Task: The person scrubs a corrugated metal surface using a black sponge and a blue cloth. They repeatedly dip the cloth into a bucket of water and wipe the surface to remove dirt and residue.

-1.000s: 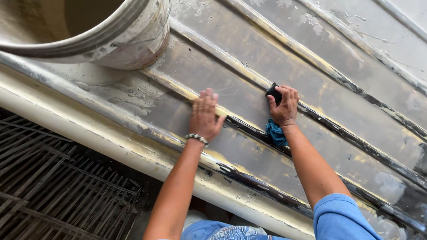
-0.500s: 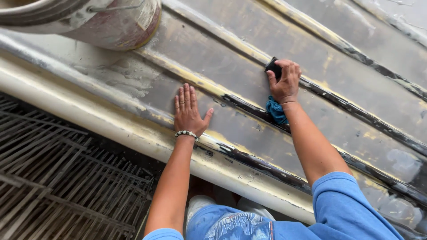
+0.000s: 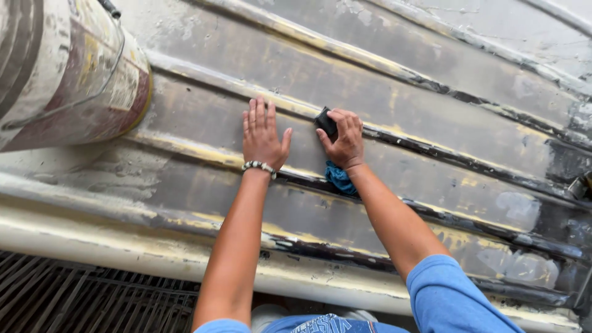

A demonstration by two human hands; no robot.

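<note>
Our left hand lies flat, fingers spread, on the ribbed metal panel; at its three o'clock our right hand grips a dark sanding block that could slip off the ridge.

Under your palms the ribbed metal panel looks dull, scuffed, with worn yellow paint. At ten o'clock, the bucket is paint-crusted. Your right hand presses a matt black pad and blue cloth.

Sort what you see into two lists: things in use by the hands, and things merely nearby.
In use:
right hand
dark sanding block
blue cloth
left hand, flat on ribbed metal panel

Nearby:
paint-stained bucket
metal grating
</note>
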